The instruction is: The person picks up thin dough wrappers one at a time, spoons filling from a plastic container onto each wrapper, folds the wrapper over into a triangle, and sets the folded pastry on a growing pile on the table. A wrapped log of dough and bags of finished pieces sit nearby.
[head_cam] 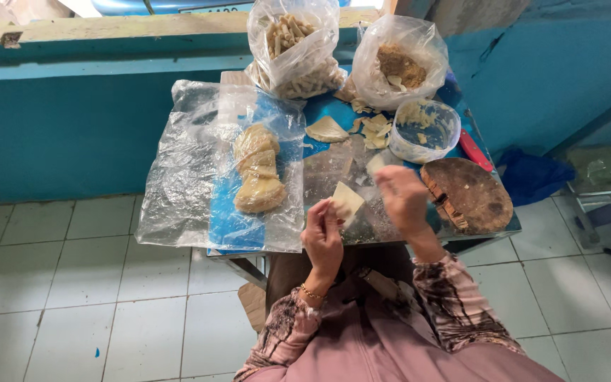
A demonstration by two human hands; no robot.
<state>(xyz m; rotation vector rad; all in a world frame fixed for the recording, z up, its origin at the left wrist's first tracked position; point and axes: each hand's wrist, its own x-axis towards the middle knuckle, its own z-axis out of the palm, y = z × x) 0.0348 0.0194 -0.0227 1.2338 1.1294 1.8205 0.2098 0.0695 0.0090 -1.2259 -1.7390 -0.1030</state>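
My left hand (322, 237) holds a pale triangular dough wrapper (346, 202) over the near edge of a small blue table (319, 110). My right hand (402, 199) is raised just right of it, blurred, with a small pale piece (375, 163) at its fingertips. Beyond the hands lie cut wrapper pieces (374, 131) and one folded wrapper (327, 129). A stack of round wrappers (258, 170) sits in clear plastic to the left.
A clear tub (424, 131) with filling stands at the right, beside a round wooden board (469, 195) and a red-handled tool (475, 150). Two plastic bags stand at the back: rolled pieces (295, 46) and filling (399, 64). Blue wall, tiled floor around.
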